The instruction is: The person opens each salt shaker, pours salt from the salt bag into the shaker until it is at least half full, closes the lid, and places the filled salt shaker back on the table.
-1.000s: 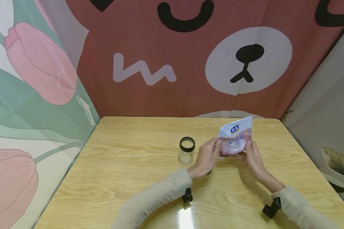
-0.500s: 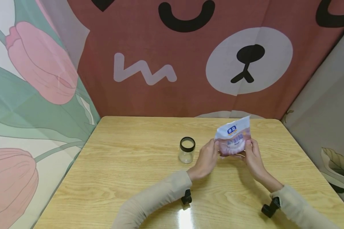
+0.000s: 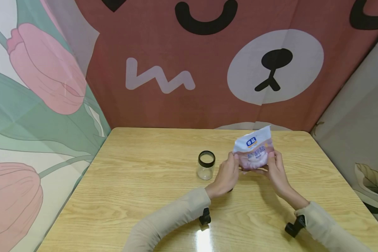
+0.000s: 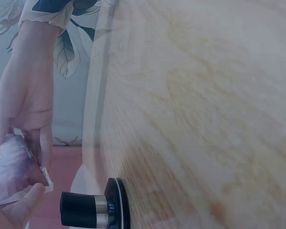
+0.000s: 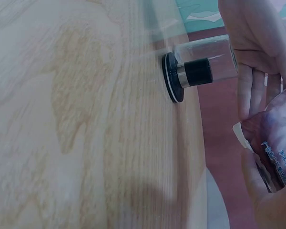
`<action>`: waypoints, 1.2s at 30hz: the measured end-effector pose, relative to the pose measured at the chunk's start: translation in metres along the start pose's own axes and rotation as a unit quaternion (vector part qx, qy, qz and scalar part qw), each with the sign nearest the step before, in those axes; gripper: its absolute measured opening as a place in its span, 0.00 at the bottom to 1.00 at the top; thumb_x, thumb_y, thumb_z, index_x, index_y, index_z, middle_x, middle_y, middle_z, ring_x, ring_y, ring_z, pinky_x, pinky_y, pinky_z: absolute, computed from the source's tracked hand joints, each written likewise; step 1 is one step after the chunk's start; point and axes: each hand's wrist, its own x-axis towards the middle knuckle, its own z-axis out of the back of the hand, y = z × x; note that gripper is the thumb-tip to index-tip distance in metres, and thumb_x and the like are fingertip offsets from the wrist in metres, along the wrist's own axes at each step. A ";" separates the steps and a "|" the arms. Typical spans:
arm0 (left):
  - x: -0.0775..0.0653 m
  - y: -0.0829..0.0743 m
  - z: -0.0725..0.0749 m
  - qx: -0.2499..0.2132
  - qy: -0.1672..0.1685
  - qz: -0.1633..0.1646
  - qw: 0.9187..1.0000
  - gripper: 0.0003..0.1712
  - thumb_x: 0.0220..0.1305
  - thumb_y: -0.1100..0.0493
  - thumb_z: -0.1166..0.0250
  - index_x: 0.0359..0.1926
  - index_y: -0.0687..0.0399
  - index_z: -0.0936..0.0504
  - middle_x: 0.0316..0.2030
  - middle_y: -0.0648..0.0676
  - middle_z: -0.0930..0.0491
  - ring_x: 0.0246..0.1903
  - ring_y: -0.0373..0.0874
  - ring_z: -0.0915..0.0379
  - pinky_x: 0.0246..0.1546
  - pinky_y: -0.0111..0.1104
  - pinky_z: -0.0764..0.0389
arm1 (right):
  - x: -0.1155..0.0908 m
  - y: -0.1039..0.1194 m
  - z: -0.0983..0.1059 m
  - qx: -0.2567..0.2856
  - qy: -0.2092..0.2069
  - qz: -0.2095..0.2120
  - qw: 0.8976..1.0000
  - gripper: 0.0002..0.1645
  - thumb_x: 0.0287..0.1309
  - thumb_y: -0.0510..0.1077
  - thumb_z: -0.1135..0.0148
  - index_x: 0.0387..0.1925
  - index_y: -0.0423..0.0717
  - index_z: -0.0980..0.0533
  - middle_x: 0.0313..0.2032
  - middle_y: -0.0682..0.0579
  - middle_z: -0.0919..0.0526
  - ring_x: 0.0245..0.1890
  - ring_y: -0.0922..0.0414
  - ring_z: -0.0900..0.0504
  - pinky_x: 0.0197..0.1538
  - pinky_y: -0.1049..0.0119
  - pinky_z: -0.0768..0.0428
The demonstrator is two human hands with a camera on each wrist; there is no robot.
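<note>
Above the right half of the table, both hands hold a white and purple bag of salt (image 3: 254,147) by its lower sides. My left hand (image 3: 225,176) grips its left edge, thumb in front. The right edge is pinched by my right hand (image 3: 278,176), with some fingers underneath. The bag's top corner points up and right; whether it is cut open cannot be told. Just left of the left hand stands a clear glass jar (image 3: 205,172) with a black rim. A black lid with a knob (image 5: 198,72) sits on the table, mostly hidden behind the left hand in the head view.
The wooden table (image 3: 138,157) reaches back to a brown curtain (image 3: 157,112) with a bear print. Patterned cloths hang on the left and right sides. Black camera mounts (image 3: 204,217) sit at both wrists, low over the tabletop.
Both hands and the bag of salt have drifted slightly left, nearer the jar. The grip of both hands looks the same, and the jar has stayed in place.
</note>
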 end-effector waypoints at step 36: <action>-0.009 0.006 0.005 -0.090 -0.007 0.058 0.994 0.22 0.83 0.54 0.65 0.53 0.64 0.30 0.43 0.65 0.17 0.36 0.48 0.15 0.32 0.23 0.19 | 0.008 0.002 -0.015 -0.150 -0.021 0.115 0.982 0.46 0.52 0.19 0.36 0.68 0.41 0.44 0.56 0.51 0.36 0.49 0.58 0.29 0.43 0.77 0.21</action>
